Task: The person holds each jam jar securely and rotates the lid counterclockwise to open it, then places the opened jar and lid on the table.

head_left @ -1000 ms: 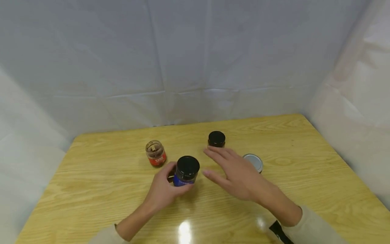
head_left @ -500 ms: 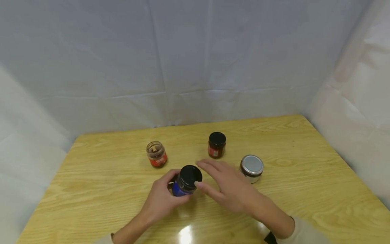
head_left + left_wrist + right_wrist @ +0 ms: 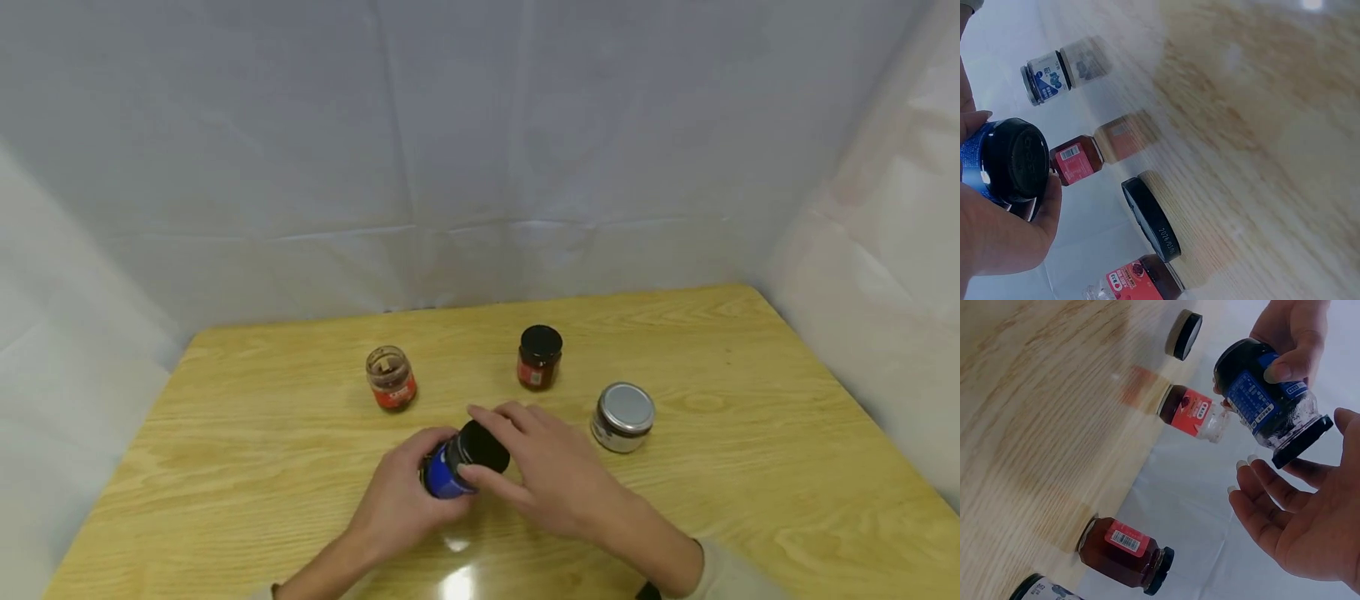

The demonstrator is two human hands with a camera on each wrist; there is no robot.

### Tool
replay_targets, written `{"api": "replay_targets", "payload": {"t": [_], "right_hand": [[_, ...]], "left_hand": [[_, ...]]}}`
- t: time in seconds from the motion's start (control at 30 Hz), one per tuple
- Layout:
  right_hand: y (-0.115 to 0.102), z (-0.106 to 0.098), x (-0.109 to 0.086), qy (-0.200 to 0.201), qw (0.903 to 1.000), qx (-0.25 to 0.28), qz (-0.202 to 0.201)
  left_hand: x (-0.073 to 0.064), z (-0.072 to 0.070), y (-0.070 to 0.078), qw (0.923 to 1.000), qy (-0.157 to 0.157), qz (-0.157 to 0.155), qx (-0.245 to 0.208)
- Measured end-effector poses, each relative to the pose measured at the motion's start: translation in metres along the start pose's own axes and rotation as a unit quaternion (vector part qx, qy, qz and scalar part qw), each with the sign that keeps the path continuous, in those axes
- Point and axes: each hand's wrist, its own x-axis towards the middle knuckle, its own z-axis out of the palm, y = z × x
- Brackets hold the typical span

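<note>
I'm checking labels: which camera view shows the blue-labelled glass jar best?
The right wrist view: it shows the blue-labelled glass jar side-on, with its printed label facing the camera and its round black lid visible. The left wrist view shows mainly the jar's dark base; the head view, its lid and part of the label.

Table (image 3: 247,467): light yellowish wood grain, glossy, grain running roughly side to side in the head view, far corners rounded. Pale grey-white sheeting on three sides: back sheet (image 3: 465,150) behind far edge, with vertical folds plus one long horizontal crease low down; left sheet (image 3: 52,350) brighter, smoother; right sheet (image 3: 885,225) wrinkled, slightly pinkish. Sheet material unclear. Bright glare spot (image 3: 457,583) on near part of tabletop. Light otherwise soft, back sheet duller toward top. Wrist views look bluer.
</note>
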Motion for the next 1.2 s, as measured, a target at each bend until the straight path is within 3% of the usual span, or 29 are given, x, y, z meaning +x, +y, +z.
{"api": "replay_targets", "payload": {"t": [0.23, 0.47, 0.6, 0.83, 1.2], "right_hand": [[-0.003, 0.004, 0.001, 0.014, 0.9998, -0.007, 0.009], [-0.002, 0.011, 0.001, 0.022, 0.9992, 0.032, 0.008], [-0.001, 0.014, -0.001, 0.027, 0.9981, 0.055, 0.005], [0.002, 0.014, -0.003, 0.042, 0.9967, 0.066, -0.021], [0.009, 0.012, -0.006, 0.053, 0.9925, 0.052, -0.096]], "left_hand": [[-0.004, -0.004, 0.003, 0.9997, -0.016, -0.019, -0.006], [-0.008, -0.009, 0.003, 0.9990, -0.039, -0.007, 0.017], [-0.008, -0.012, 0.003, 0.9979, -0.065, 0.002, 0.001], [-0.007, -0.013, 0.004, 0.9919, -0.118, 0.020, -0.043], [-0.007, -0.016, 0.004, 0.9868, -0.148, 0.038, -0.054]]}}
